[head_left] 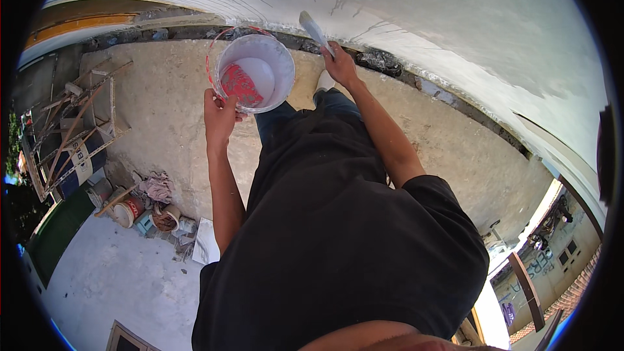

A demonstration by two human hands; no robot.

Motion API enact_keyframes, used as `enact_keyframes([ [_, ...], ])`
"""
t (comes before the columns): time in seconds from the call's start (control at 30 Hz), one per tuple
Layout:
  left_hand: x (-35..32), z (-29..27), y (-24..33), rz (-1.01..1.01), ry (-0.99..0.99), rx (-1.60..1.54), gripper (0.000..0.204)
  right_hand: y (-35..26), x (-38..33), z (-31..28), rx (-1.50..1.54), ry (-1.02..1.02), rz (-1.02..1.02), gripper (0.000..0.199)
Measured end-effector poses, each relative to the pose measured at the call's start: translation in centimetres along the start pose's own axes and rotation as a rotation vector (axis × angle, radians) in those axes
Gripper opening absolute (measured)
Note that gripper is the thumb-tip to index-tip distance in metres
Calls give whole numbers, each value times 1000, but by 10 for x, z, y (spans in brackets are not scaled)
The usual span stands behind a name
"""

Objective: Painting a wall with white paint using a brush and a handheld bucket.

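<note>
Below me, my left hand point(220, 116) grips the bucket point(255, 71); my right hand point(339, 65) clasps a brush point(314, 28) at the white wall point(416, 6), paint cans point(130, 209) nearby.

The bucket point(255, 71) is clear plastic with a red rim, smeared white inside, with a red patch low on its inner wall. The brush point(314, 29) is white-grey. The wall point(455, 19) is white, the ledge point(169, 110) mottled beige-grey, the shirt point(338, 234) black, the jeans point(286, 117) dark blue.

The brush point(313, 27) handle is hidden inside the right hand point(340, 65); ground clutter point(153, 205) too small to tell.
</note>
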State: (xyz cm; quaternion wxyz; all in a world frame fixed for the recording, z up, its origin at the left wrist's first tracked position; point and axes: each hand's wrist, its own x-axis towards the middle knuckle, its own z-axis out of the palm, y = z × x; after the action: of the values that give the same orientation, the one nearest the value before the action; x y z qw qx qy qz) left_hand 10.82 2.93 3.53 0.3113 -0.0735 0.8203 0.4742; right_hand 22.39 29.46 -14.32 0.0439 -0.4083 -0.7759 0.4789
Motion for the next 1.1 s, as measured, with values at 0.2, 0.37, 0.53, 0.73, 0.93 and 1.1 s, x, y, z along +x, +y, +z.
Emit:
enact_keyframes([
  [0.2,-2,-1,3,25,-21,-23,27,68,17,-36,-3,381,138,41],
  [0.37,-2,-5,4,26,-37,-25,27,98,-4,-47,88,712,329,46],
  [0.53,-5,-5,7,19,-46,-10,27,84,13,-35,302,844,345,54],
  [0.73,-7,-6,5,28,-42,1,27,31,-9,-14,-35,61,22,45],
  [0.93,-12,-5,9,50,-15,24,29,-21,-22,-27,167,46,-44,43],
  [1.1,-19,-8,22,121,-62,90,28,-83,-47,-77,246,4,-132,37],
])
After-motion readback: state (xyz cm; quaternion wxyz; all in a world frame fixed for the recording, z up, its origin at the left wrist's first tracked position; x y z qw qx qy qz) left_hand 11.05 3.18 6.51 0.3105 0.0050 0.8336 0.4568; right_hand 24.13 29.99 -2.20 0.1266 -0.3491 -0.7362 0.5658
